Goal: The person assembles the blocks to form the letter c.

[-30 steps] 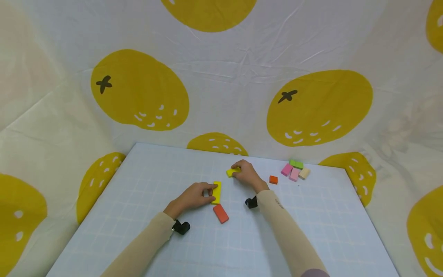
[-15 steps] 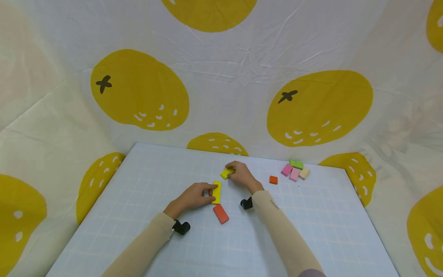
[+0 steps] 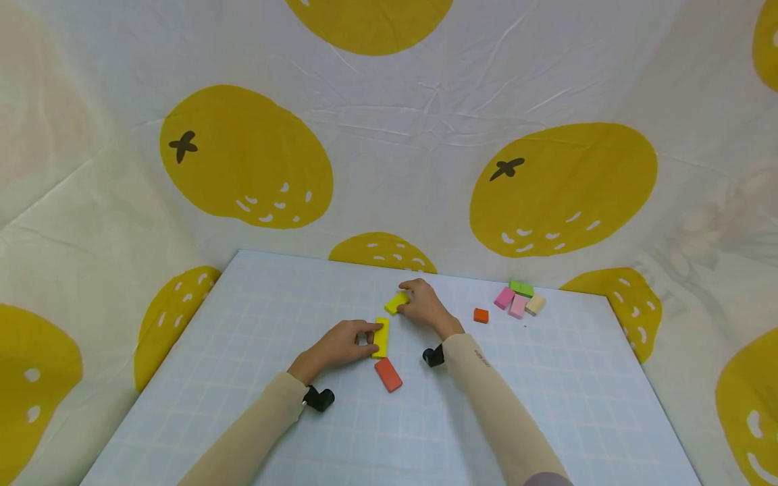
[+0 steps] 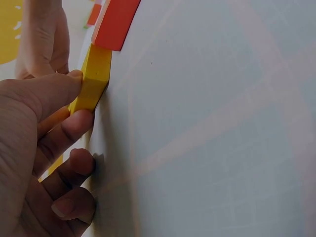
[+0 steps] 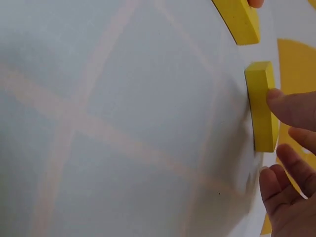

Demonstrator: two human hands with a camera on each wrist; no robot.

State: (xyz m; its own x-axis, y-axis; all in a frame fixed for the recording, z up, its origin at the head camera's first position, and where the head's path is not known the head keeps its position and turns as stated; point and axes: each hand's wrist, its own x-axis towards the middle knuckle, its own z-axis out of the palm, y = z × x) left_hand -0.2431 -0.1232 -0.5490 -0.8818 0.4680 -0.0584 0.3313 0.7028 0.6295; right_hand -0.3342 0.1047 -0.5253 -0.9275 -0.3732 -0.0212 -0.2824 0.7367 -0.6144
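My left hand (image 3: 342, 343) pinches a long yellow block (image 3: 381, 337) lying on the table, thumb at its near end and index finger at its far end. A red block (image 3: 388, 374) lies just in front of it, its corner close to the yellow one. Just beyond is a second yellow block (image 3: 396, 302), angled to the right. My right hand (image 3: 425, 305) is beside that block; in the right wrist view the thumb (image 5: 291, 109) rests against the block's side. The other fingers (image 5: 296, 168) are spread below it, off its surface.
A small orange-red block (image 3: 481, 316) lies to the right of my right hand. Farther right sit a green block (image 3: 521, 288), two pink blocks (image 3: 504, 298) and a beige block (image 3: 535, 305), grouped together. Behind the table (image 3: 292, 290) hangs a fruit-print cloth (image 3: 395, 189).
My right hand has slid the far yellow block left and turned it, its near end now beside the held one. Its index finger has lifted off. My left hand stays in place.
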